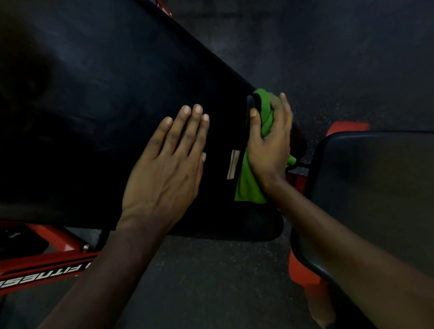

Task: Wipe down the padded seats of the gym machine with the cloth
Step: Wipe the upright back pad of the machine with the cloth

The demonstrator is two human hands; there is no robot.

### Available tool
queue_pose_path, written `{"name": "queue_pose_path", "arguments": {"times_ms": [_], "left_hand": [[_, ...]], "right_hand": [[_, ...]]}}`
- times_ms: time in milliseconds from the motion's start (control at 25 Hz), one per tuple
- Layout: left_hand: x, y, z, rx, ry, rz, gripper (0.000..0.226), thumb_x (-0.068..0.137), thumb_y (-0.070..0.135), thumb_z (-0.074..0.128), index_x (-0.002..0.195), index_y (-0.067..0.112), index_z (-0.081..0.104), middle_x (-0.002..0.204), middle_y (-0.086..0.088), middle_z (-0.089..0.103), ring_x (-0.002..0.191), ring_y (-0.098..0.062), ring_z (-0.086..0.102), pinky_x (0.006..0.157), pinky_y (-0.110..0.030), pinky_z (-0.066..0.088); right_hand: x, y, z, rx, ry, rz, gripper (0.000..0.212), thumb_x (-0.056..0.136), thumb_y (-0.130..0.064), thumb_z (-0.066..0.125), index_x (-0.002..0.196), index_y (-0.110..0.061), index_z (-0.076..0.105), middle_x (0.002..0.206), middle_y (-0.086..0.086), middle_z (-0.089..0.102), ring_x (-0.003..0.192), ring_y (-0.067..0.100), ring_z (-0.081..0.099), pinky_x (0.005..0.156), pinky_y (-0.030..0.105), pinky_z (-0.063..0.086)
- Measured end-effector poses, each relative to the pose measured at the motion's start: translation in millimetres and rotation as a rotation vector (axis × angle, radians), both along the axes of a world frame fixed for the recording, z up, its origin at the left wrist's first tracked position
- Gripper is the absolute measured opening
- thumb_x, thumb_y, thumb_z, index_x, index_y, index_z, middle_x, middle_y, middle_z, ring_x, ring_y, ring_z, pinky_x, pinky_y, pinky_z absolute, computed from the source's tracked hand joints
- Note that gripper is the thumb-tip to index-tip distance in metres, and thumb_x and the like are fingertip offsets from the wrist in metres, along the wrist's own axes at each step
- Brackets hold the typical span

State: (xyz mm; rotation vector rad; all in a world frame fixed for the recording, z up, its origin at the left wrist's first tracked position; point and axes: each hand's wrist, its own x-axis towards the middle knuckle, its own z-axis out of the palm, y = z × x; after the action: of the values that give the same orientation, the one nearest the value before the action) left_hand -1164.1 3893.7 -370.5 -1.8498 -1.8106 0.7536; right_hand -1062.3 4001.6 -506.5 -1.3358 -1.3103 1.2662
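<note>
Right forearm [371, 252] passes over the smaller seat pad [393, 183], probably not wiped yet, right hand [270, 141] bunched tight round the green cloth [248, 187] at the right edge of the long black pad [93, 97], looks mid-wipe, left hand [167, 167] flat on it, fingers straight

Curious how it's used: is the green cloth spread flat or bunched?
Bunched: the right hand grips the cloth in a wad at the pad edge; one end hangs loose.

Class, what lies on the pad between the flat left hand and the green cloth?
Head view: between left hand and cloth, a small pale strip on the black pad; otherwise bare padding.
</note>
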Motion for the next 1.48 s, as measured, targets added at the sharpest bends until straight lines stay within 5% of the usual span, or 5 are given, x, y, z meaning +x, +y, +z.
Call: {"name": "queue_pose_path", "arguments": {"times_ms": [240, 520, 760, 1160, 1480], "left_hand": [[1, 3, 0, -0.029, 0.000, 0.017, 0.061, 0.109, 0.032, 0.009, 0.160, 0.002, -0.007, 0.169, -0.018, -0.007, 0.157, -0.028, -0.007, 0.127, -0.041, -0.003], [1, 2, 0, -0.020, -0.010, 0.002, 0.060, 0.109, 0.032, 0.006, 0.160, 0.001, -0.007, 0.169, -0.018, -0.006, 0.157, -0.029, -0.008, 0.128, -0.042, -0.002], [1, 1, -3, -0.001, 0.023, -0.018, 0.059, 0.110, 0.031, 0.005, 0.160, 0.000, -0.004, 0.169, -0.019, -0.002, 0.157, -0.030, -0.004, 0.128, -0.042, 0.000], [-6, -2, -8, 0.037, 0.011, -0.065, 0.060, 0.110, 0.032, 0.007, 0.160, 0.000, 0.002, 0.169, -0.019, 0.004, 0.157, -0.030, 0.001, 0.128, -0.043, 0.003], [-10, -2, -10, 0.047, 0.020, -0.100, 0.061, 0.108, 0.031, 0.005, 0.159, -0.002, 0.003, 0.168, -0.020, 0.005, 0.157, -0.030, 0.001, 0.128, -0.043, 0.002]], "right_hand": [[10, -122, 10, -0.027, 0.077, 0.073, 0.046, 0.102, -0.020, 0.056, 0.146, -0.010, 0.047, 0.164, 0.004, 0.025, 0.146, -0.007, 0.026, 0.108, 0.005, 0.029], [25, -125, -16, -0.168, 0.040, -0.030, 0.042, 0.103, -0.013, 0.057, 0.144, -0.011, 0.049, 0.163, 0.004, 0.028, 0.139, -0.021, 0.021, 0.100, -0.004, 0.026], [14, -204, 27, -0.074, 0.148, 0.111, 0.044, 0.100, -0.015, 0.058, 0.144, -0.014, 0.050, 0.165, 0.001, 0.024, 0.149, 0.000, 0.027, 0.111, 0.010, 0.031], [8, -210, -7, -0.160, 0.070, -0.117, 0.041, 0.103, -0.010, 0.055, 0.143, -0.010, 0.051, 0.162, 0.001, 0.032, 0.148, -0.001, 0.028, 0.115, 0.012, 0.028], [6, -224, 9, 0.035, 0.096, 0.026, 0.046, 0.101, -0.005, 0.057, 0.145, -0.014, 0.049, 0.163, 0.000, 0.030, 0.148, -0.001, 0.029, 0.110, 0.008, 0.030]]}}
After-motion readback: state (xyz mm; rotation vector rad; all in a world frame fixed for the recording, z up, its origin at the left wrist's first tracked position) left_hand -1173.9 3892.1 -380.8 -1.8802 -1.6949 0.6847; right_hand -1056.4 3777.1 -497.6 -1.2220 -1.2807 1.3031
